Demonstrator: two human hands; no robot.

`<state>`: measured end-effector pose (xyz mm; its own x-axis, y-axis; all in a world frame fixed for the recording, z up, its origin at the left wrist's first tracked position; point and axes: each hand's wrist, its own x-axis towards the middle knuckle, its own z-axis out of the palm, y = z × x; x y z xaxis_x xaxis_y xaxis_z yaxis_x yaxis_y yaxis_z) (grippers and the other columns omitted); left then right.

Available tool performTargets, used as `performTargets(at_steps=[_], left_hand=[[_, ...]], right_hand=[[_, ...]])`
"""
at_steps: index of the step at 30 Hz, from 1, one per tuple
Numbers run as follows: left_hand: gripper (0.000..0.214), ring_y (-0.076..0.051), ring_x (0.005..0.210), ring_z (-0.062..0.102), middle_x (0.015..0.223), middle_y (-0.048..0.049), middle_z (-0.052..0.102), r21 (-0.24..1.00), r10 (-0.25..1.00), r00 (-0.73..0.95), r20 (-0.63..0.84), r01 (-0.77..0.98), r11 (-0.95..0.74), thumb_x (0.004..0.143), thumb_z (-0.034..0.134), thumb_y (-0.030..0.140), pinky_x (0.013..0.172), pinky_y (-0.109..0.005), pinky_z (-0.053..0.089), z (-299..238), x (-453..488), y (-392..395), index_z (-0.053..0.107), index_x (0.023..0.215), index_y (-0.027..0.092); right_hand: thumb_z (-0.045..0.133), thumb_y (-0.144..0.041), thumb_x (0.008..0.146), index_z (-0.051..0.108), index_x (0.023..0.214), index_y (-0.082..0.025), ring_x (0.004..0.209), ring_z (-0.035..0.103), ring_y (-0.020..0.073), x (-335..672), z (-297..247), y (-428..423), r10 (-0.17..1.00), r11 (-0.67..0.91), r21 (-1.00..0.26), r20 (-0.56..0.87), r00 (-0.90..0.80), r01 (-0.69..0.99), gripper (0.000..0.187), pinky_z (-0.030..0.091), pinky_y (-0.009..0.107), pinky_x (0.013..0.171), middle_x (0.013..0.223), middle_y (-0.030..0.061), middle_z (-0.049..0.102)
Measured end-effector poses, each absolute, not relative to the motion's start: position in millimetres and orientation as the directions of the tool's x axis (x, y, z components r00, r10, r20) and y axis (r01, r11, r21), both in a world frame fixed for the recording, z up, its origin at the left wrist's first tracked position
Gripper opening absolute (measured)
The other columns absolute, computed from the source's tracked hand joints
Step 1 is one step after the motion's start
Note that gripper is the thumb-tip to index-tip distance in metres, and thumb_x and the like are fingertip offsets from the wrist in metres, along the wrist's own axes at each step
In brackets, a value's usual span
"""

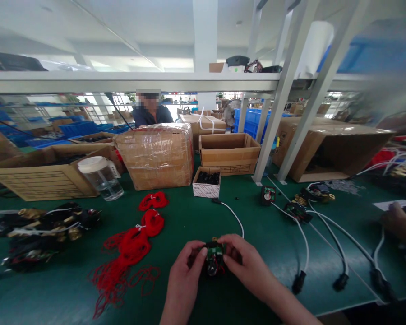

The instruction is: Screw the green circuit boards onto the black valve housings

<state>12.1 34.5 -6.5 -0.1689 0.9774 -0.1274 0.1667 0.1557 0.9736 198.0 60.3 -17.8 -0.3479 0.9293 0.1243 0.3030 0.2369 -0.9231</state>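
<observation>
Both my hands grip one small black part with a green circuit board (pixel 213 258), just above the green table (pixel 223 216). My left hand (pixel 186 268) pinches its left side with thumb and fingers. My right hand (pixel 242 262) clasps its right side. A white cable (pixel 235 215) runs from the part away toward a black plug. Loose red string and coiled red bundles (pixel 131 246) lie just left of my hands.
Assembled black and brass parts (pixel 40 230) pile at the left; similar units with white cables (pixel 304 212) lie right. A clear plastic jug (pixel 103 177), a small box of black parts (pixel 207 181), cardboard boxes (pixel 159 155) and metal frame legs (pixel 274 131) stand behind. Another person's hand (pixel 397 221) rests at the right edge; a second person sits behind the boxes.
</observation>
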Motion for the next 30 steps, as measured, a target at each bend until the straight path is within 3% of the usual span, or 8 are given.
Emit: performTargets(at_steps=[6, 11, 16, 22, 30], left_hand=[[0.044, -0.025, 0.09, 0.068, 0.1, -0.0053, 0.075, 0.972, 0.982, -0.117, -0.145, 0.166, 0.163, 0.079, 0.064, 0.054, 0.084, -0.035, 0.051, -13, 6, 29, 0.07, 0.108, 0.022], [0.051, -0.024, 0.085, 0.069, 0.091, -0.0039, 0.074, 0.968, 0.983, -0.09, -0.159, 0.183, 0.173, 0.075, 0.066, 0.047, 0.083, -0.037, 0.051, -20, 1, 21, 0.067, 0.118, 0.02], [0.053, -0.024, 0.088, 0.069, 0.097, -0.0059, 0.073, 0.96, 0.985, -0.054, -0.162, 0.223, 0.17, 0.077, 0.063, 0.041, 0.085, -0.038, 0.052, -25, 0, 18, 0.062, 0.125, 0.018], [0.053, -0.025, 0.095, 0.072, 0.109, -0.0072, 0.075, 0.962, 0.979, -0.001, -0.204, 0.187, 0.2, 0.078, 0.062, 0.035, 0.089, -0.038, 0.053, -22, 1, 17, 0.057, 0.129, 0.021], [0.055, -0.025, 0.097, 0.074, 0.104, -0.0057, 0.078, 0.969, 0.978, 0.012, -0.206, 0.141, 0.203, 0.075, 0.065, 0.033, 0.09, -0.036, 0.054, -22, 1, 17, 0.058, 0.129, 0.023]], right_hand=[[0.053, -0.004, 0.077, 0.059, 0.12, -0.025, 0.071, 0.056, 0.0144, 194, -19, 55, 0.93, 0.201, -0.936, 0.09, -0.356, 0.289, 0.047, 0.044, 0.025, 0.062, 0.086, -0.0025, 0.058], [0.054, -0.003, 0.075, 0.057, 0.122, -0.025, 0.072, 0.056, 0.0143, 194, -18, 52, 0.929, 0.181, -0.941, 0.068, -0.364, 0.285, 0.052, 0.044, 0.024, 0.063, 0.084, -0.0033, 0.058], [0.056, -0.004, 0.075, 0.055, 0.126, -0.026, 0.069, 0.053, 0.0137, 193, -19, 49, 0.931, 0.17, -0.938, 0.052, -0.362, 0.301, 0.056, 0.043, 0.024, 0.061, 0.084, -0.004, 0.057], [0.057, -0.003, 0.074, 0.053, 0.129, -0.026, 0.066, 0.052, 0.0129, 190, -23, 46, 0.941, 0.146, -0.939, 0.035, -0.337, 0.312, 0.059, 0.042, 0.023, 0.059, 0.084, -0.0045, 0.056], [0.057, -0.002, 0.073, 0.053, 0.129, -0.027, 0.068, 0.054, 0.014, 187, -28, 43, 0.946, 0.166, -0.939, 0.065, -0.317, 0.301, 0.061, 0.043, 0.024, 0.059, 0.089, -0.0024, 0.059]])
